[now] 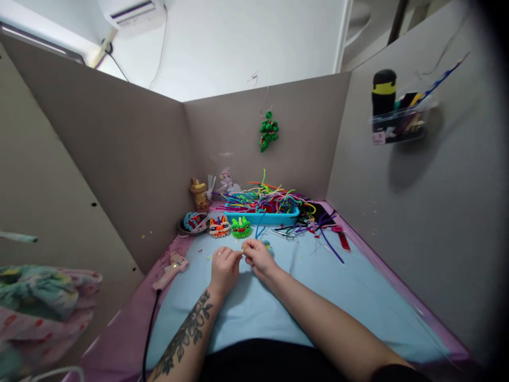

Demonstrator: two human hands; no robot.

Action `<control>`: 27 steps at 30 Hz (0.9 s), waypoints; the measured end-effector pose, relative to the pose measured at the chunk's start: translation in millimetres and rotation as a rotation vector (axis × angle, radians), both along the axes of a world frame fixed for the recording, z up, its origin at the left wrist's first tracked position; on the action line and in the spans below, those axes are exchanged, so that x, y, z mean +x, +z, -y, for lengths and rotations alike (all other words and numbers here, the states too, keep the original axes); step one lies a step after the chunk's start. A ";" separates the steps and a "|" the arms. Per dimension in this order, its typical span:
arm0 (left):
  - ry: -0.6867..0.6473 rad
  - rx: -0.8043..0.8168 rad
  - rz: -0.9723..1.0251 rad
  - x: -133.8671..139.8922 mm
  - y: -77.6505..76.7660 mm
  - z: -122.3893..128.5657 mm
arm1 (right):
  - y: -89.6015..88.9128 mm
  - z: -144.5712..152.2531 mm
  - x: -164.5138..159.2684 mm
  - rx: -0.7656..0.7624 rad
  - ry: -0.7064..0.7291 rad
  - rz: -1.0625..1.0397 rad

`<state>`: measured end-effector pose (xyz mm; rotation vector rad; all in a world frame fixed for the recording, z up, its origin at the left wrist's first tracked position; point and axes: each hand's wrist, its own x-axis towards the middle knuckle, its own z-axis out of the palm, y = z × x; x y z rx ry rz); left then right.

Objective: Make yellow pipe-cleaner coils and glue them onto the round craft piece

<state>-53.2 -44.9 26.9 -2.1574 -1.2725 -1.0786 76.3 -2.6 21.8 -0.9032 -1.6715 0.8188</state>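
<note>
My left hand [226, 268] and my right hand [258, 257] meet over the middle of the blue cloth [278, 297]. Both are closed, fingertips pinched together on a small yellow piece [242, 251], too small to make out its kind. Just behind my right hand is a light blue fuzzy pipe-cleaner piece [268, 246], partly hidden by that hand. Past my hands, a green pipe-cleaner animal head [240, 227] and an orange and white one [219, 227] stand side by side.
A blue tray [264, 218] overflows with coloured pipe cleaners. Scissors [284, 233] and purple pipe cleaners [332, 245] lie to its right. At left are a pink glue gun [170, 271] with a black cord and a dark bowl [186, 232]. Grey panels enclose the table.
</note>
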 end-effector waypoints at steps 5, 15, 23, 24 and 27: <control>0.064 -0.023 -0.030 -4.3 -1.9 1.6 | 7.8 2.8 16.8 0.109 0.044 0.108; 0.081 -0.072 -0.148 -4.1 -0.2 1.7 | 12.4 10.5 28.1 0.284 -0.030 0.582; 0.060 -0.060 -0.131 -4.2 2.9 2.8 | 12.9 9.1 26.9 0.328 -0.094 0.816; 0.068 -0.060 -0.110 -4.7 2.6 2.6 | 12.5 8.8 26.7 0.325 -0.100 0.822; 0.101 -0.077 -0.048 -6.1 0.4 0.4 | 10.7 7.6 26.9 0.302 -0.115 0.799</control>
